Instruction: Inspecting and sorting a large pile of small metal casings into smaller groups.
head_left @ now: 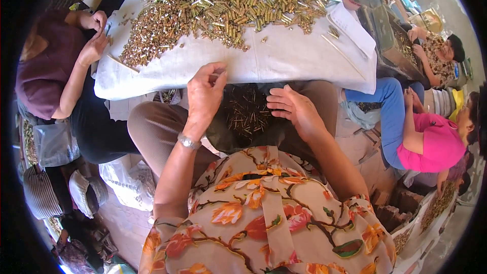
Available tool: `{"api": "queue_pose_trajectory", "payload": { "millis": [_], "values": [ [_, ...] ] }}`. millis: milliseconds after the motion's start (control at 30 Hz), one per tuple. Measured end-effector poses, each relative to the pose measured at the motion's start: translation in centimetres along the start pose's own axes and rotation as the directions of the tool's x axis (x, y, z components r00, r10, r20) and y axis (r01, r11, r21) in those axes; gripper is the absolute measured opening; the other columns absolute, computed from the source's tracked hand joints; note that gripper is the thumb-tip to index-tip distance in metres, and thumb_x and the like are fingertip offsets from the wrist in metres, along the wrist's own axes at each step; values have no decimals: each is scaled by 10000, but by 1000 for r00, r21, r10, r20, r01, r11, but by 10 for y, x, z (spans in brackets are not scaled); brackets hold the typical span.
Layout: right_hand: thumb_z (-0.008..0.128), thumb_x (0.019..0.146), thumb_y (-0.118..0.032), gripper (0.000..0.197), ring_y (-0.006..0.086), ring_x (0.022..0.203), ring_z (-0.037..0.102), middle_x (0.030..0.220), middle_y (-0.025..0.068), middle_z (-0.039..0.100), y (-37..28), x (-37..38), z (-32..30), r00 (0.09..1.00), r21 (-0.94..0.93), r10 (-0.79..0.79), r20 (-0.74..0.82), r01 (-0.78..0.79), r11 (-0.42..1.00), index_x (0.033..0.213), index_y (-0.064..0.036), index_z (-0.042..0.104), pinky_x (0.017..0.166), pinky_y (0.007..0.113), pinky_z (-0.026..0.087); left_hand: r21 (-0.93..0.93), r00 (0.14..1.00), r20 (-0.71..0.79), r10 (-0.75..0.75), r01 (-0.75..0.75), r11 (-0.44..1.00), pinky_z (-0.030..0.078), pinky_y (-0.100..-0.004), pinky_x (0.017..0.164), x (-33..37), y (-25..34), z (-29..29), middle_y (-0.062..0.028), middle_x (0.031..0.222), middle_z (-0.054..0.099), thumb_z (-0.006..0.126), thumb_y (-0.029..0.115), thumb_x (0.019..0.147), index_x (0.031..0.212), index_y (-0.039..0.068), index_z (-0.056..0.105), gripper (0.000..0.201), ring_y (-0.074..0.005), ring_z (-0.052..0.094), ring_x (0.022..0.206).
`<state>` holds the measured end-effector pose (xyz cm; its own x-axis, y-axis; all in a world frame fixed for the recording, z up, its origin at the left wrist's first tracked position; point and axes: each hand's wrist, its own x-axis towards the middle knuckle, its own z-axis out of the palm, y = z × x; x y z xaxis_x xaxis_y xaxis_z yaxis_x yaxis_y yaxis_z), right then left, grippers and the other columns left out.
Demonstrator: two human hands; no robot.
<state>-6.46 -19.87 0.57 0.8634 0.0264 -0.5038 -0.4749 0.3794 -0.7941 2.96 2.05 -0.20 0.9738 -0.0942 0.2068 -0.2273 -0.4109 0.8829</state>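
My left hand (207,91), with a metal-banded watch at the wrist, is raised at the near edge of the white-covered table (284,61). Its fingers are curled together in a pinch; anything between them is too small to make out. My right hand (297,107) hovers lower, fingers stretched out and apart, holding nothing visible. Between my knees, under both hands, lies a dark lap container (223,134) with many thin brass-coloured pieces (248,114) in it. On the table a broad heap of small gold and copper-coloured metal tubes (228,7) spreads toward the far side.
Thin sticks (343,57) (123,64) and a white paper sheet (352,30) lie on the table. A person in dark maroon (48,66) sits left, one in pink (431,139) right. White plastic bags (127,182) stand on the floor at left.
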Motion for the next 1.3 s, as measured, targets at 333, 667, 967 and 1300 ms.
{"api": "queue_pose_trajectory", "payload": {
  "millis": [333, 667, 967, 1300],
  "values": [
    [578, 893, -118, 165, 163, 760, 624, 893, 69, 653, -71, 126, 22, 689, -837, -696, 200, 489, 243, 1021, -57, 662, 654, 280, 490, 368, 952, 94, 292, -305, 878, 519, -376, 674, 52, 8, 53, -99, 826, 602, 670, 135, 767, 859, 81, 649, 109, -292, 628, 797],
    [652, 793, -125, 74, 301, 870, 591, 847, 96, 626, -81, 181, 41, 513, -901, -742, 432, 284, -328, 830, -63, 632, 776, 406, 447, 187, 959, 47, 280, -284, 940, 515, -362, 642, 56, -6, 45, -134, 829, 622, 663, 40, 764, 889, 43, 640, 127, -308, 628, 715],
    [636, 860, -104, 182, 128, 660, 548, 783, 77, 628, -58, 99, 13, 627, -785, -760, 172, 554, 278, 1011, -5, 629, 624, 256, 443, 365, 956, 83, 281, -292, 884, 514, -418, 659, 61, 2, 51, -131, 876, 620, 653, 123, 790, 928, 69, 626, 151, -329, 635, 755],
    [603, 892, -78, 179, 82, 748, 535, 859, 35, 617, -28, 70, 6, 726, -691, -683, 83, 536, 486, 1049, 5, 621, 698, 230, 454, 468, 965, 146, 219, -262, 844, 520, -421, 682, 72, 1, 55, -125, 893, 627, 647, 138, 797, 901, 93, 646, 113, -329, 641, 786]
  ]
}}
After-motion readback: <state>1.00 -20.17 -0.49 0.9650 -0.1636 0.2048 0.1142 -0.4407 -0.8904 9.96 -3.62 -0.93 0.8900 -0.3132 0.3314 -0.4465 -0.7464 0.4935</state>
